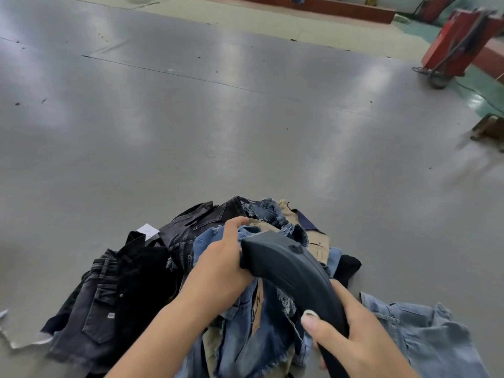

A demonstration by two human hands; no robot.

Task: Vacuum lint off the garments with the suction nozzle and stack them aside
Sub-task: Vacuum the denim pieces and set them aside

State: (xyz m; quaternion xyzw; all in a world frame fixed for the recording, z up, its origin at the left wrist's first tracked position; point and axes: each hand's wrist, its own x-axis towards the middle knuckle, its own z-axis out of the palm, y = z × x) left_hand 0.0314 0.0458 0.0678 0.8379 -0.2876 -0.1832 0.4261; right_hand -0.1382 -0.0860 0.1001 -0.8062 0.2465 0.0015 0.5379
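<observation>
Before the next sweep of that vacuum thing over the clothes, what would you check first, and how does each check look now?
1. Right hand has a firm grip on the curved black plastic suction nozzle: ok.
2. Left hand pinches the frayed blue denim garment: ok.
3. Nozzle mouth touching the cloth: cannot tell, hidden.
4. Garment spread flat: not ok, bunched on the pile.
5. Bare grey floor for stacking: ok.
6. Lint left on the denim: cannot tell.
</observation>
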